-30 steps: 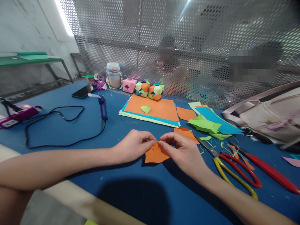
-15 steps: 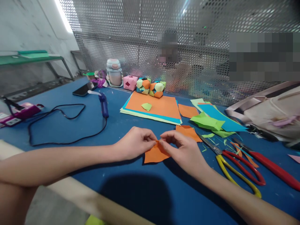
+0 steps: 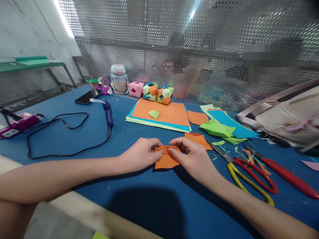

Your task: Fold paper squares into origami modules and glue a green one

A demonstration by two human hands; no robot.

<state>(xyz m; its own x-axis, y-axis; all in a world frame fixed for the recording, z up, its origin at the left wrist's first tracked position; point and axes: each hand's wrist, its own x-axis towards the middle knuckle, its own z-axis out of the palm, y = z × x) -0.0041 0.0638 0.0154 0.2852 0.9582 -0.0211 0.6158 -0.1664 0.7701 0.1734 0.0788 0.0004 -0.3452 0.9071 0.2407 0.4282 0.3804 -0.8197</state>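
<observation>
A small square of orange paper (image 3: 167, 162) is pinched between my two hands, just over the blue tabletop. My left hand (image 3: 141, 154) grips its left side, thumb on top and fingers curled behind. On the right side my right hand (image 3: 191, 153) grips it the same way, its thumb tip close to the other one. Creases show near the middle of the paper, and its lower edge faces me. Behind my right hand lies another orange paper piece (image 3: 198, 140), partly under the tip of the scissors (image 3: 228, 159), which have one red and one yellow handle.
A stack of coloured sheets (image 3: 159, 114) lies ahead, with folded paper cubes (image 3: 150, 92) behind it. Left are a blue glue gun (image 3: 108, 113) with its looping cord, a phone (image 3: 87, 96) and a bottle (image 3: 119, 79). Right are green and blue paper scraps, a red-handled tool (image 3: 290, 177) and a bag (image 3: 286, 113).
The far edge of the orange paper has come up into view between my thumbs, and the sheet lies flatter. Both hands keep their hold; the whole view has shifted slightly.
</observation>
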